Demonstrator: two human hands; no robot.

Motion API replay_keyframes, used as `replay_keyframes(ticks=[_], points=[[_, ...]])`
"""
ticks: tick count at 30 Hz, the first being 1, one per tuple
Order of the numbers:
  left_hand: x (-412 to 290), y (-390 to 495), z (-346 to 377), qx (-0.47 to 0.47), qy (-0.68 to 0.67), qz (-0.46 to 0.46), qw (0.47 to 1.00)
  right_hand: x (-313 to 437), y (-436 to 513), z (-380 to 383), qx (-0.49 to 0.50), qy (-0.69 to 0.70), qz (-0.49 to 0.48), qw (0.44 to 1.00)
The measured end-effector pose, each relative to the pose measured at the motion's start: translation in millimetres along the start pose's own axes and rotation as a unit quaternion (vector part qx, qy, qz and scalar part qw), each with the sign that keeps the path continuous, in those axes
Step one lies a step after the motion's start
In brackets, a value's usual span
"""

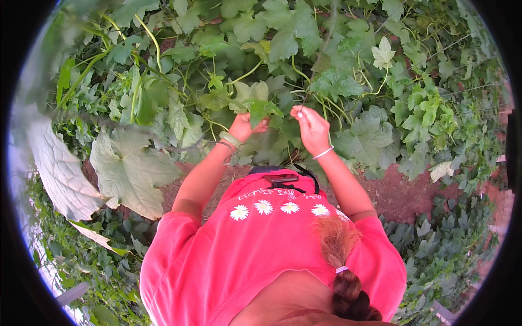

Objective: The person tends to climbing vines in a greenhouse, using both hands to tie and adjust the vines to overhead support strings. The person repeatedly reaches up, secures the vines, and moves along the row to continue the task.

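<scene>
My left hand [247, 125] is among the vine leaves, its fingers partly hidden behind a small green leaf [258, 112]; whether it grips a stem cannot be told. A pale green bangle [231, 139] and a thin dark cord loop around that wrist. To the right, my right hand [313, 125] is raised with thumb and fingertips pinched together on a thin dark strand [303, 100], which runs upward through the foliage. A light bracelet [323, 153] circles the right wrist. Curling green stems and lobed leaves surround both hands.
Dense climbing vines with thin wires [461, 40] spread ahead and to the right. Large pale leaves [130, 167] hang close by at the left. Reddish bare soil [395, 191] shows below the foliage, and more low leaves [432, 244] grow behind on both sides.
</scene>
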State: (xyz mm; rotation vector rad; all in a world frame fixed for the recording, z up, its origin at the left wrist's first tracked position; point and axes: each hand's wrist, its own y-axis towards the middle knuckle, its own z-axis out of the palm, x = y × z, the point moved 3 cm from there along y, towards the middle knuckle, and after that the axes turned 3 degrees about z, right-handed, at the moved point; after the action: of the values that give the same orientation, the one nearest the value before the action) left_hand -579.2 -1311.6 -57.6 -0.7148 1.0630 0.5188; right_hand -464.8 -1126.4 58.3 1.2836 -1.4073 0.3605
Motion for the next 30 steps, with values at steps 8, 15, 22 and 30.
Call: replay_keyframes(ticks=[8, 15, 22, 30], points=[[-17.7, 9.6, 31.2, 0.036, -0.009, 0.003, 0.999, -58.0, -21.1, 18.9, 0.224, 0.111, 0.169, 0.954], [-16.7, 10.6, 58.4, 0.060, 0.090, 0.060, 0.992, -70.0, -22.7, 5.2, 0.253, 0.210, 0.432, 0.840], [-32.6, 4.1, 76.5, 0.051, 0.163, 0.050, 0.984, -91.7, -20.1, 7.3, 0.226, 0.099, 0.406, 0.880], [-39.1, 15.1, 72.2, 0.032, 0.005, 0.017, 0.999, -69.7, -11.9, -9.5, 0.155, -0.007, 0.183, 0.971]])
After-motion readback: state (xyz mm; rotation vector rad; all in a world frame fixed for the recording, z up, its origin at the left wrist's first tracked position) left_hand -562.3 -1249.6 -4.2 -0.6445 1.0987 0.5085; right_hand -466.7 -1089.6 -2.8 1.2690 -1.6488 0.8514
